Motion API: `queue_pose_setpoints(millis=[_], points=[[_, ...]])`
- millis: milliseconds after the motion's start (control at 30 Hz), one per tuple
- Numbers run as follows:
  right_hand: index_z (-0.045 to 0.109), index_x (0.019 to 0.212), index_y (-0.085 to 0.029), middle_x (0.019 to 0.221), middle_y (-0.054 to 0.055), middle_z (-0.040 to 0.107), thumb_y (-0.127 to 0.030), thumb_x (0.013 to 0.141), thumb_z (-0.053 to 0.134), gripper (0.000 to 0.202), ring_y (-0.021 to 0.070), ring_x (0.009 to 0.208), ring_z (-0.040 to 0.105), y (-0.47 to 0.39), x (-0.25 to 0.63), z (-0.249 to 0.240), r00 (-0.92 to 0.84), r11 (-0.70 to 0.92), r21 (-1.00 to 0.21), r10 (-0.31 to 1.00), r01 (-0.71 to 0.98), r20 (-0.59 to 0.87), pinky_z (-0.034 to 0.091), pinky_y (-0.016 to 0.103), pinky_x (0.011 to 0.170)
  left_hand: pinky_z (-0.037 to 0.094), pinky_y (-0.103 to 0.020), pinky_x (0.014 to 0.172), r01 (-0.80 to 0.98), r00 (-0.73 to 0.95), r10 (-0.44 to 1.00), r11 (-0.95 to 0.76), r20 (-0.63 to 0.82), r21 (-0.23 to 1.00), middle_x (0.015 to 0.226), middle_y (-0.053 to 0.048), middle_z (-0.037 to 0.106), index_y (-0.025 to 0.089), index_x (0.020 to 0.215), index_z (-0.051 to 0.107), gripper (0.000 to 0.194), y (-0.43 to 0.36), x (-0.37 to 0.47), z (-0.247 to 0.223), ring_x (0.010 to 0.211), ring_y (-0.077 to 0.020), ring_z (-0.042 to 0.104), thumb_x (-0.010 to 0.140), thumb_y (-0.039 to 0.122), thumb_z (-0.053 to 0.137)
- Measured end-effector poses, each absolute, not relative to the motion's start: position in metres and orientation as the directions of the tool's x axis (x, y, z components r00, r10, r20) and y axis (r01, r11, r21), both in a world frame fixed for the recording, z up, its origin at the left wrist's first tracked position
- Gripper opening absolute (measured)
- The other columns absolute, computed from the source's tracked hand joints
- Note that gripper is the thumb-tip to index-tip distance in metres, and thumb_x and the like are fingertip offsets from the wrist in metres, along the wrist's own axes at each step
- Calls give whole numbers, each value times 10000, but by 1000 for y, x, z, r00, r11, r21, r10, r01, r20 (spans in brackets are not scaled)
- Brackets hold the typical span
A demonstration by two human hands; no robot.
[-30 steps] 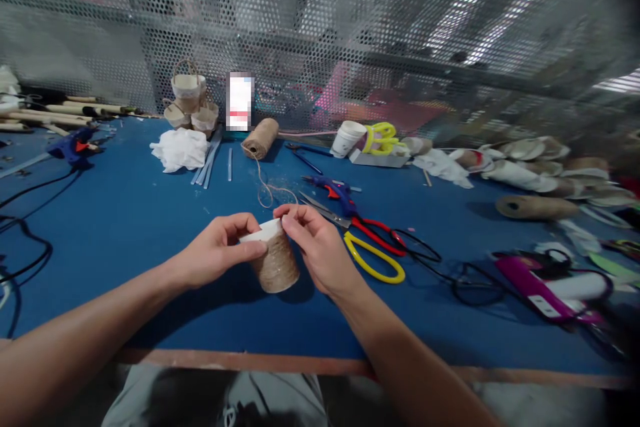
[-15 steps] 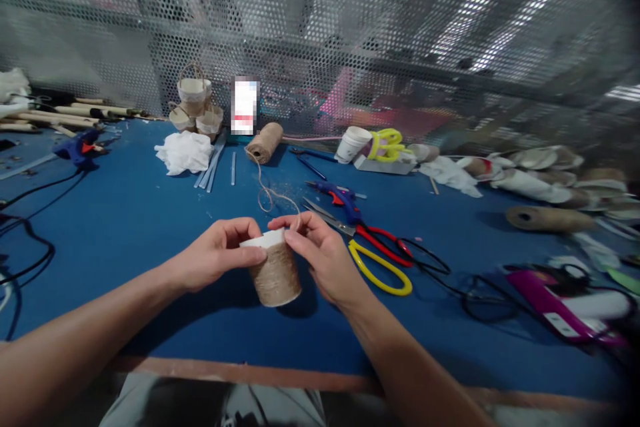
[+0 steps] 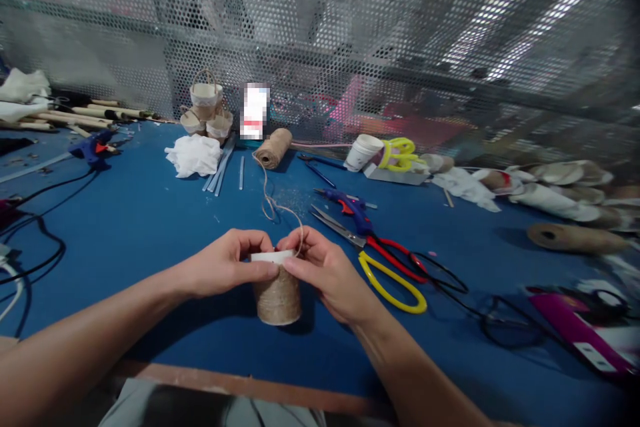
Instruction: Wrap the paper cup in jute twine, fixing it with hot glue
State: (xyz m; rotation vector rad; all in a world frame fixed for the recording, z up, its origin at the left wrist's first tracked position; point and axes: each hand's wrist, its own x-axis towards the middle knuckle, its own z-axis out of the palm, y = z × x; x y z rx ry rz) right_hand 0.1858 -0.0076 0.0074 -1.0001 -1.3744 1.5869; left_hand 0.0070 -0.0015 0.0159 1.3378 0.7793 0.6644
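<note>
A white paper cup (image 3: 278, 297), wound with brown twine below a bare white rim, is held between both hands over the blue table. My left hand (image 3: 233, 260) grips its left side, thumb on the outer wall and fingers behind or inside the rim. At the right side of the rim, my right hand (image 3: 320, 270) pinches, its thumb pressed on the wound twine. The loose twine (image 3: 302, 233) passes at the right fingers and runs back in loops to a twine spool (image 3: 274, 149). Fingertips inside the cup are partly hidden.
Right of the hands lie scissors (image 3: 393, 283) with red and yellow handles and a blue glue gun (image 3: 353, 210). Crumpled white cloth (image 3: 194, 155), small baskets (image 3: 206, 110) and a phone (image 3: 255, 111) stand behind. Another twine roll (image 3: 575, 238) lies at right; a second glue gun (image 3: 93, 148) at left.
The cup has turned more upright and sits slightly lower in view. My right thumb has shifted onto the wound twine near the left thumb. The whole view has swung slightly left.
</note>
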Motion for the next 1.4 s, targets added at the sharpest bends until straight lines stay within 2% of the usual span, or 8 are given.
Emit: queue_pose_setpoints(millis=[233, 467, 733, 900, 1033, 1167, 1300, 1400], points=[[549, 732, -200, 722, -31, 555, -239, 611, 725, 217, 111, 673, 500, -5, 188, 11, -356, -221, -953, 924, -207, -137, 368, 255, 642, 328, -246, 634, -93, 605, 794, 148, -62, 985, 666, -5, 531, 126, 703, 596, 426, 6, -1, 15, 653, -124, 434, 736, 547, 531], [569, 741, -194, 719, -31, 563, -215, 609, 724, 205, 95, 658, 497, -5, 191, 11, -372, -238, -940, 919, -246, -135, 359, 235, 625, 300, -211, 587, -11, 636, 761, 170, -125, 985, 633, 30, 494, 124, 673, 564, 215, 6, 0, 17, 596, -86, 397, 719, 323, 630], [562, 774, -202, 757, -21, 562, -235, 636, 702, 199, 109, 689, 512, -7, 188, 13, -368, -117, -985, 928, -126, -63, 383, 249, 644, 306, -209, 577, 22, 673, 733, 114, -99, 993, 652, 28, 486, 124, 713, 549, 252, 5, -1, 18, 603, -88, 402, 722, 368, 610], [563, 792, -205, 748, -26, 552, -232, 651, 684, 188, 105, 679, 503, -10, 186, 14, -380, -26, -999, 925, -35, -11, 382, 244, 635, 330, -209, 596, 39, 667, 737, 110, -108, 993, 700, 22, 526, 130, 757, 567, 203, 2, 2, 16, 631, -90, 443, 691, 299, 659], [566, 795, -204, 752, -25, 562, -231, 647, 693, 197, 105, 681, 505, -8, 189, 13, -375, -97, -990, 925, -99, -53, 374, 242, 628, 367, -230, 668, -101, 438, 899, 62, -12, 993, 714, -1, 591, 138, 755, 597, 183, 10, -1, 18, 680, -108, 505, 718, 312, 638], [573, 768, -196, 729, -29, 565, -213, 612, 718, 214, 101, 674, 512, -1, 193, 12, -365, -227, -939, 923, -257, -123, 378, 240, 643, 346, -225, 593, -295, 102, 995, 17, 13, 955, 495, 43, 478, 157, 554, 506, 290, 24, -7, 12, 543, -90, 457, 751, 346, 605], [572, 736, -188, 685, -38, 551, -214, 579, 732, 226, 92, 620, 501, 4, 196, 13, -369, -291, -887, 917, -358, -152, 373, 227, 596, 343, -250, 575, -301, 148, 988, 10, 36, 954, 406, 39, 366, 172, 406, 361, 513, 25, -5, 8, 488, -101, 409, 827, 450, 454], [573, 757, -192, 692, -39, 553, -220, 595, 726, 225, 91, 627, 498, 4, 195, 12, -333, -221, -936, 935, -272, -124, 369, 228, 601, 362, -241, 663, -119, 203, 974, -73, 96, 990, 616, 10, 528, 150, 580, 513, 284, 17, 0, 11, 642, -111, 473, 768, 354, 574]])
